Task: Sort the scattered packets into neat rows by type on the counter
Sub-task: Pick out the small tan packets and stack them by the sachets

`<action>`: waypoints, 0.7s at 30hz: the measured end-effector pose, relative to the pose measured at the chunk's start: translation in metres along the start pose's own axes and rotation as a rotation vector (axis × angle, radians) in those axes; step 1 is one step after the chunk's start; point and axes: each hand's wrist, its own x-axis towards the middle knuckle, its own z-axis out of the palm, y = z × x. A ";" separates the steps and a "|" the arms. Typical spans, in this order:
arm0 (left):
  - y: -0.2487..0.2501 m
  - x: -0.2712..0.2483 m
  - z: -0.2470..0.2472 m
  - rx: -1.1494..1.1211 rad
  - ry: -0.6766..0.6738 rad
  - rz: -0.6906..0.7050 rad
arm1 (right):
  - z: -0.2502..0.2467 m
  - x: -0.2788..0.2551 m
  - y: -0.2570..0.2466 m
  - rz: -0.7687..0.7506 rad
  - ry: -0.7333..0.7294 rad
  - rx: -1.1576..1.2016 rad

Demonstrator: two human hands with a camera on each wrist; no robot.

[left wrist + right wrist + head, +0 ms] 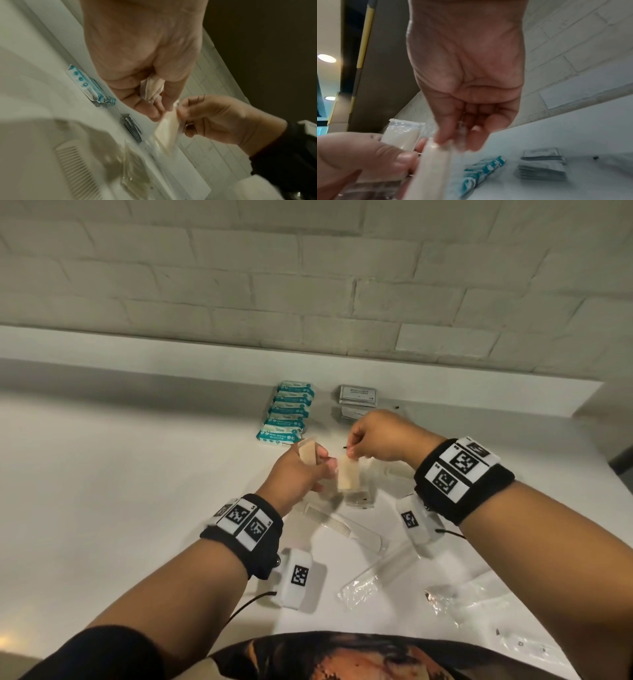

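Note:
Above the white counter (137, 474) my left hand (320, 463) grips a beige packet (307, 451) in clear wrap, its top poking out of the fist. My right hand (349, 448) pinches the top edge of a second beige packet (348, 478), which hangs down right beside the left thumb. In the left wrist view the left hand (154, 102) curls round its packet (152, 88) while the right hand (181, 112) holds the hanging packet (167, 134). In the right wrist view the pinched packet (433, 162) is blurred, next to the left hand's packet (402, 135).
A neat row of blue-and-white wipe packets (287, 414) lies at the back, with a stack of grey sachets (358, 398) to its right. A wrapped comb (329, 520) and several clear packets (472, 594) lie near the front edge. A brick wall rises behind the ledge.

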 end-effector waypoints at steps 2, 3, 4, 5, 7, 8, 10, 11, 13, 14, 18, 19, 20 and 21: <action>0.002 0.000 -0.003 -0.092 -0.020 -0.044 | -0.006 0.006 0.011 0.037 0.079 -0.158; 0.002 0.000 -0.005 -0.131 -0.017 -0.072 | -0.009 0.007 0.016 0.047 0.064 -0.123; 0.001 0.000 -0.007 -0.173 -0.007 -0.102 | -0.010 0.009 0.021 0.053 0.031 -0.066; 0.001 0.000 -0.009 -0.217 0.001 -0.128 | -0.009 0.010 0.024 0.051 0.011 -0.041; -0.001 0.001 -0.012 -0.307 -0.016 -0.166 | -0.005 0.014 0.026 0.044 -0.002 -0.009; -0.002 0.001 -0.014 -0.356 -0.035 -0.188 | -0.001 0.016 0.025 0.039 -0.013 0.013; -0.003 0.002 -0.016 -0.475 -0.069 -0.250 | 0.010 0.021 0.022 0.027 -0.049 0.029; -0.003 0.004 -0.018 -0.525 -0.083 -0.279 | 0.017 0.024 0.021 0.024 -0.075 0.021; -0.005 0.006 -0.020 -0.585 -0.110 -0.303 | 0.028 0.031 0.021 0.026 -0.111 -0.001; -0.006 0.006 -0.021 -0.604 -0.120 -0.310 | 0.034 0.033 0.021 0.034 -0.112 -0.011; -0.005 0.007 -0.026 -0.661 -0.134 -0.335 | 0.043 0.039 0.028 0.058 0.025 -0.020; -0.004 0.007 -0.026 -0.662 -0.142 -0.338 | 0.041 0.038 0.027 0.051 0.076 0.039; -0.003 0.007 -0.026 -0.649 -0.155 -0.339 | 0.038 0.038 0.025 0.038 0.111 0.130; -0.003 0.007 -0.025 -0.627 -0.170 -0.337 | 0.033 0.037 0.022 0.020 0.126 0.238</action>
